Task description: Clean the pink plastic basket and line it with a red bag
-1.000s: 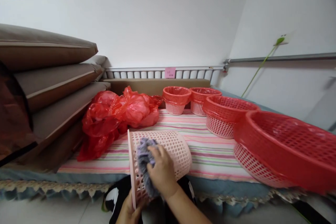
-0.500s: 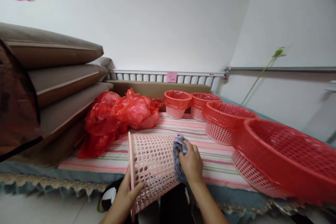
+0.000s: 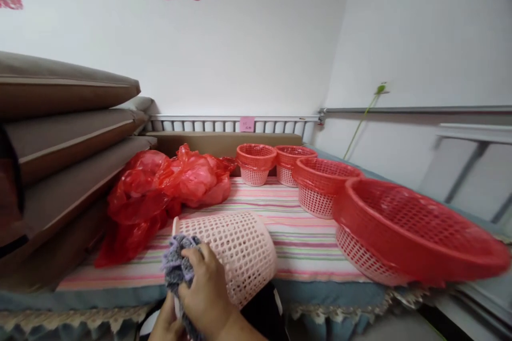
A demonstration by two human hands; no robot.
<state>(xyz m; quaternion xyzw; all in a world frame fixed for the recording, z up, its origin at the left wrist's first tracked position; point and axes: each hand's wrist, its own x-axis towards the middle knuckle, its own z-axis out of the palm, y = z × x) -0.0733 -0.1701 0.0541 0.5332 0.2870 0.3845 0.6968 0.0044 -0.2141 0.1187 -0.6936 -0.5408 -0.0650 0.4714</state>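
Observation:
A pink perforated plastic basket lies on its side at the front edge of the bed, its rim toward the left and its base toward the right. My right hand is closed around a grey and lilac cloth, which presses against the basket's rim. Below it, my left hand grips the rim from the lower left, its fingers partly hidden behind the cloth and right hand. Crumpled red plastic bags are piled beyond the basket to the left.
Several pink baskets with red bags over their rims curve along the right, the nearest a large one. Stacked grey-brown cushions stand at left. A striped sheet covers the bed. A radiator runs along the back wall.
My right hand has moved the cloth from the basket's base end left to its rim. The camera view has turned somewhat to the right.

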